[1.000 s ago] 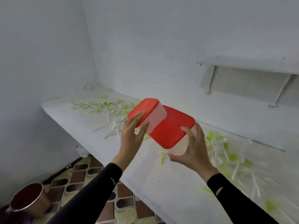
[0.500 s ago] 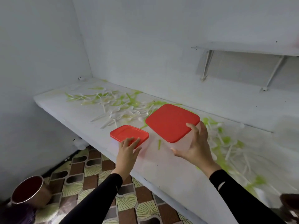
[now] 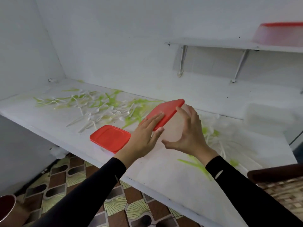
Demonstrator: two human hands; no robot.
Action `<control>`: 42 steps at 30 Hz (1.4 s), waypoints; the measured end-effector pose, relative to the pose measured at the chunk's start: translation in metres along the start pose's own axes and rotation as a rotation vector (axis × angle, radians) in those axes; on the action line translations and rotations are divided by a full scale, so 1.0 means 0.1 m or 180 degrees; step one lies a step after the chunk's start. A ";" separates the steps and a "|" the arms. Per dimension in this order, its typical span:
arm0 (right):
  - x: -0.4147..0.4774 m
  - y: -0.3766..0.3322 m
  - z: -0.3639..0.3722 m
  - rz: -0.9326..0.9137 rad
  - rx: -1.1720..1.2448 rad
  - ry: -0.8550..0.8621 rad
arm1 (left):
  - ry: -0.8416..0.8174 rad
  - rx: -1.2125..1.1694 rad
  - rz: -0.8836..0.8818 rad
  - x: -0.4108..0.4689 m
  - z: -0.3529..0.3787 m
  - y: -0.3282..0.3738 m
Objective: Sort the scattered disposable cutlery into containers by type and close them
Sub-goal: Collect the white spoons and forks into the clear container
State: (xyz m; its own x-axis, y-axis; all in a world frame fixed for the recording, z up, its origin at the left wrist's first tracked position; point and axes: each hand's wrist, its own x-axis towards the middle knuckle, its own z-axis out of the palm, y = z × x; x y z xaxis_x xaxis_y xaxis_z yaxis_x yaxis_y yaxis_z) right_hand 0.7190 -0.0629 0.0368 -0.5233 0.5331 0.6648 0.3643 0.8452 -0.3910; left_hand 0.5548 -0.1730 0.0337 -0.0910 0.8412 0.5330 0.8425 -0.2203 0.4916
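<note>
A large clear container with a red lid (image 3: 167, 113) is tilted above the white counter (image 3: 164, 176). My right hand (image 3: 188, 133) grips its clear side, fingers curled over the top edge. My left hand (image 3: 145, 136) lies with straight fingers on the red lid, thumb under the lid's near corner. A smaller clear container with a red lid (image 3: 110, 138) stands shut on the counter near the front edge, left of my left hand. White and green disposable cutlery (image 3: 98, 107) lies scattered across the counter's back left, and more cutlery (image 3: 218, 138) lies to the right.
A wall shelf (image 3: 229, 45) carries another red-lidded container (image 3: 278, 33). A white box (image 3: 268, 119) sits at the counter's right. A woven basket (image 3: 282, 187) is at lower right, a metal pot (image 3: 6, 208) on the tiled floor at lower left.
The small container went from my left hand down onto the counter. My left hand then moved right onto the large container's lid. The large container now tilts in my right hand.
</note>
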 end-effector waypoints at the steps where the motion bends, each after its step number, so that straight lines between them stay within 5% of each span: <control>1: 0.00 0.02 -0.06 0.0039 -0.0067 0.0004 | -0.0011 -0.0080 -0.0095 0.03 0.02 0.05; 6: -0.03 0.17 -0.31 0.0161 -0.0326 -0.0257 | 0.0423 -0.0252 -0.0178 0.17 0.14 0.19; 10: -0.21 0.42 -0.56 0.0221 -0.0273 -0.0490 | 0.1679 -0.0984 -0.1499 0.39 -0.07 0.00; 14: -0.28 0.69 -0.76 0.0735 -0.0018 -0.0195 | 0.1778 -0.1234 -0.2196 0.29 -0.24 -0.47; 17: -0.27 0.81 -0.85 0.0984 0.0282 0.0226 | 0.1316 -0.1378 -0.2605 0.08 -0.17 -0.56; 23: -0.30 0.78 -0.82 0.0906 0.0816 0.0444 | -0.0944 -0.1275 -0.3369 -0.40 0.15 -0.39; 33: -0.33 0.70 -0.80 0.1025 0.1121 0.0181 | -0.0697 -0.2020 -0.3565 -0.19 0.58 -0.12; 38: -0.61 0.67 -0.72 0.1619 0.1416 -0.0760 | -0.1744 -0.2133 -0.3826 -0.48 0.40 -0.25; 42: -0.82 0.58 -0.69 0.1819 0.1200 -0.1774 | -0.1743 -0.2373 -0.4033 -0.68 0.30 -0.40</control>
State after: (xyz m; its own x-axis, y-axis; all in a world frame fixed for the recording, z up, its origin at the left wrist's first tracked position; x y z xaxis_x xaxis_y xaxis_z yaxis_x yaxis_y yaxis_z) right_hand 0.8364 -0.0606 0.0034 -0.6743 0.7356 -0.0652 0.4582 0.3475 -0.8181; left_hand 0.5437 -0.2061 -0.0428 -0.1730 0.6943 -0.6986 -0.0872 0.6957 0.7131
